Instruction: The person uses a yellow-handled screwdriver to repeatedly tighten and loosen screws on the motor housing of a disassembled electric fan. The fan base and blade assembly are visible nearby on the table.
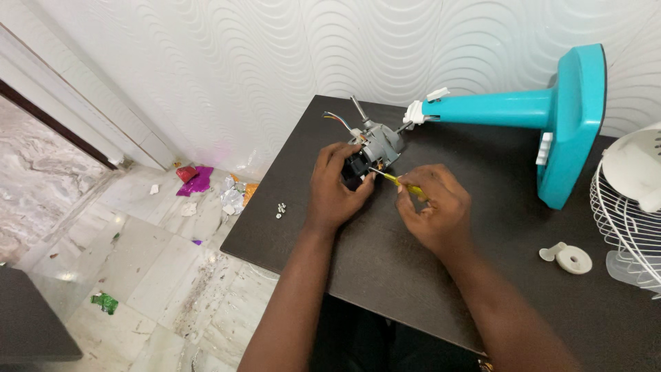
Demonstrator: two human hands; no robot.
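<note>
— Head view: what fills it, biggest first?

— White wavy wall (227, 62) from nine to one o'clock, marble floor (138, 275) at eight with foil scraps (198, 180), dark table (385, 275) at centre. A turquoise fan stand (551, 110) lies at two o'clock; a white fan grille (630, 213) at three is cut off.

— And the hands?

— Left hand (335, 189) closes round the fan motor (375, 148) just above centre. Right hand (434, 207) grips a yellow screwdriver (403, 182); its tip meets the motor. Small screws (280, 209) sit at nine, too small to count.
</note>
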